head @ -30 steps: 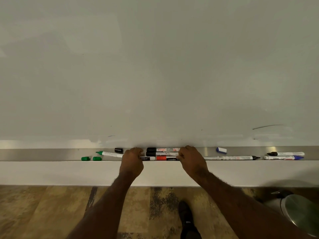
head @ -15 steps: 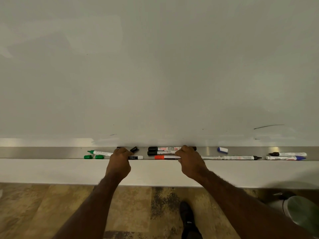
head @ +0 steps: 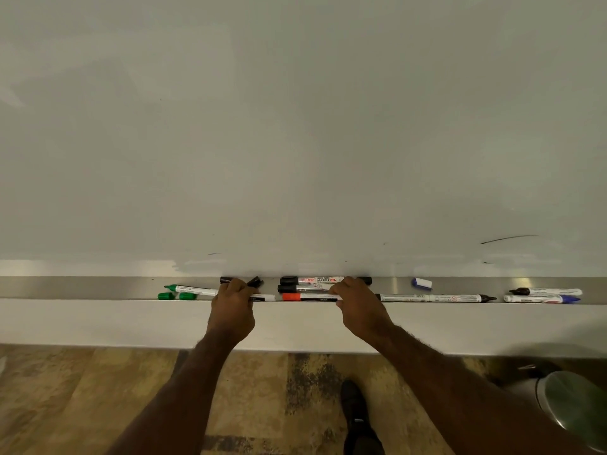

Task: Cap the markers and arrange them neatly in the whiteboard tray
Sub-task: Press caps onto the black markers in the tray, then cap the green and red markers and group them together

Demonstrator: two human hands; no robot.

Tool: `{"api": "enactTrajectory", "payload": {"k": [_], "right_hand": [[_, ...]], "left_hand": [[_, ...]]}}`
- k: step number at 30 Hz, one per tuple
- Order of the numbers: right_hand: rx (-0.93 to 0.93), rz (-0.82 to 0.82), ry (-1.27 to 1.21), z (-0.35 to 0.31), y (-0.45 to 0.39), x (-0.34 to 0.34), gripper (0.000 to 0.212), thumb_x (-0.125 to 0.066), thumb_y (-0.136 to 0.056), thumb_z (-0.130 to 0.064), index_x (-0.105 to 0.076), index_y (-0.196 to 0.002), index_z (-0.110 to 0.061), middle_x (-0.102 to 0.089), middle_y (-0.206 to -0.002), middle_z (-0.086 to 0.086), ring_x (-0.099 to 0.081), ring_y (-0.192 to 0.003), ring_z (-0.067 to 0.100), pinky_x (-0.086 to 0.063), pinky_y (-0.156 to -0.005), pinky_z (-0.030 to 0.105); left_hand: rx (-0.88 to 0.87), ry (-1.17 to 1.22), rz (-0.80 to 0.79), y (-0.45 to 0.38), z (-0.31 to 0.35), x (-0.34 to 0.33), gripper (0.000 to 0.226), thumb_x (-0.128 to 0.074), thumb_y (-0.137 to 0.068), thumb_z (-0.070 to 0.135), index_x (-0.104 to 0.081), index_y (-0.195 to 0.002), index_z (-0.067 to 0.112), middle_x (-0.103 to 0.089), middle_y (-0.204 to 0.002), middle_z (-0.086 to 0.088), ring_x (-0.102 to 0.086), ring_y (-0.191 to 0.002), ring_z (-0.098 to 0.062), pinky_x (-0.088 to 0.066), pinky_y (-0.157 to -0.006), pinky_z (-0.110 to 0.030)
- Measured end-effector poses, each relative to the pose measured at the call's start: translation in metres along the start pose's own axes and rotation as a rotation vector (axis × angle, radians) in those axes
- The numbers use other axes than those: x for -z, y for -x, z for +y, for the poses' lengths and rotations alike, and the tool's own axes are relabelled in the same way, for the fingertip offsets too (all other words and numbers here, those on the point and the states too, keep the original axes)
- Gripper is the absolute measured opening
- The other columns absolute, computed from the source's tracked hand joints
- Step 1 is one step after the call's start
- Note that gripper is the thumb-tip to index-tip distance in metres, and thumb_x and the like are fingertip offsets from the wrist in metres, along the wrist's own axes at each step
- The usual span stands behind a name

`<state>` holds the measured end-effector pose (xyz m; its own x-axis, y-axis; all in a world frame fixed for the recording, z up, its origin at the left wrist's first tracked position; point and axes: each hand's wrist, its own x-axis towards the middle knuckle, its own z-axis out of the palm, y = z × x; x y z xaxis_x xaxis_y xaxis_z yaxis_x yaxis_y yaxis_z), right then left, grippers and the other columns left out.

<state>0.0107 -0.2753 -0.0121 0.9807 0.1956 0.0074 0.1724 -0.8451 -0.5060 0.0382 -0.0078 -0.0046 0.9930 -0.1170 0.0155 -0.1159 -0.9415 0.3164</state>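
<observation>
The metal whiteboard tray (head: pixel 98 287) runs across the view. My left hand (head: pixel 231 302) grips a white marker with a black band (head: pixel 264 297) left of centre. A loose black cap (head: pixel 255 282) lies just behind it. My right hand (head: pixel 358 302) curls over the right ends of three stacked markers: two black-capped ones (head: pixel 312 280) (head: pixel 302 288) and a red-capped marker (head: pixel 308 297). An uncapped green marker (head: pixel 193 289) and two green caps (head: pixel 166 295) lie to the left. A blue cap (head: pixel 422 283) lies to the right.
Right of my hands lie two end-to-end white markers with an open black tip (head: pixel 437 297), then an uncapped black marker (head: pixel 548 291) and a blue marker (head: pixel 542 299). A metal bin (head: pixel 571 412) stands on the floor at the lower right. My shoe (head: pixel 356 418) is below.
My left hand slid left along the tray, drawing the black-banded marker away from the centre group. The black cap behind it shifted. My right hand stayed on the stacked markers.
</observation>
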Motion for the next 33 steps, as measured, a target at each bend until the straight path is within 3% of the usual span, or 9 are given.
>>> {"api": "enactTrajectory", "payload": {"k": [5,8,13,18,22,26,30,33], "right_hand": [[-0.002,0.042,-0.021,0.001,0.001,0.002,0.025,-0.053,-0.089,-0.004,-0.061,-0.112,-0.011,-0.058,-0.113,0.008,-0.049,-0.107,0.027,-0.037,-0.091,0.033],[0.009,0.053,-0.044,-0.009,0.001,-0.001,0.025,-0.054,-0.09,-0.006,-0.061,-0.113,-0.012,-0.061,-0.113,0.006,-0.05,-0.107,0.026,-0.037,-0.09,0.032],[0.006,0.058,-0.097,-0.031,-0.005,-0.009,0.023,-0.057,-0.089,-0.011,-0.058,-0.112,-0.014,-0.061,-0.112,0.005,-0.051,-0.105,0.025,-0.043,-0.085,0.036],[0.065,0.093,-0.012,-0.05,-0.012,-0.017,0.024,-0.058,-0.088,-0.012,-0.056,-0.111,-0.012,-0.057,-0.113,0.006,-0.051,-0.104,0.024,-0.047,-0.083,0.036],[0.149,0.086,0.171,-0.062,-0.022,-0.024,0.028,-0.066,-0.08,-0.006,-0.06,-0.106,-0.012,-0.062,-0.106,0.006,-0.054,-0.097,0.025,-0.049,-0.082,0.035],[0.195,0.042,0.235,-0.071,-0.037,-0.03,0.034,-0.077,-0.069,-0.01,-0.062,-0.098,-0.018,-0.064,-0.095,0.0,-0.056,-0.085,0.021,-0.049,-0.071,0.033],[0.37,-0.015,0.233,-0.076,-0.057,-0.035,0.025,-0.076,-0.069,-0.01,-0.061,-0.087,-0.018,-0.063,-0.086,-0.001,-0.055,-0.078,0.019,-0.049,-0.064,0.031],[0.468,-0.074,0.242,-0.082,-0.073,-0.041,0.016,-0.071,-0.072,-0.011,-0.062,-0.084,-0.017,-0.064,-0.084,0.001,-0.058,-0.079,0.021,-0.049,-0.066,0.03]], "left_hand": [[-0.005,-0.016,-0.014,-0.001,-0.004,0.002,0.027,-0.061,-0.083,0.008,-0.066,-0.109,0.012,-0.06,-0.109,-0.009,-0.05,-0.105,-0.031,-0.048,-0.082,-0.043],[0.033,-0.022,-0.015,0.004,-0.015,0.003,0.031,-0.059,-0.086,0.011,-0.062,-0.116,0.014,-0.06,-0.117,-0.009,-0.049,-0.11,-0.031,-0.045,-0.091,-0.044],[0.063,0.033,-0.002,0.003,-0.024,0.006,0.038,-0.053,-0.085,-0.001,-0.058,-0.121,0.007,-0.058,-0.122,-0.015,-0.046,-0.112,-0.034,-0.04,-0.098,-0.043],[0.127,0.092,-0.005,0.007,-0.029,0.012,0.044,-0.052,-0.088,0.0,-0.051,-0.13,0.01,-0.053,-0.132,-0.014,-0.044,-0.123,-0.031,-0.038,-0.104,-0.04],[0.125,0.102,0.065,0.01,-0.029,0.013,0.04,-0.05,-0.086,-0.003,-0.056,-0.124,0.007,-0.059,-0.125,-0.015,-0.053,-0.115,-0.031,-0.043,-0.099,-0.039],[0.141,0.099,0.16,0.01,-0.03,0.012,0.035,-0.05,-0.081,-0.009,-0.063,-0.112,0.002,-0.065,-0.11,-0.017,-0.057,-0.104,-0.033,-0.049,-0.088,-0.04],[0.286,0.114,0.249,0.001,-0.04,0.02,0.028,-0.055,-0.08,-0.007,-0.066,-0.103,0.002,-0.066,-0.103,-0.016,-0.057,-0.098,-0.031,-0.05,-0.083,-0.041],[0.358,0.079,0.221,-0.005,-0.05,0.03,0.025,-0.058,-0.081,-0.002,-0.065,-0.105,0.004,-0.064,-0.107,-0.015,-0.054,-0.101,-0.03,-0.049,-0.086,-0.041]]}}
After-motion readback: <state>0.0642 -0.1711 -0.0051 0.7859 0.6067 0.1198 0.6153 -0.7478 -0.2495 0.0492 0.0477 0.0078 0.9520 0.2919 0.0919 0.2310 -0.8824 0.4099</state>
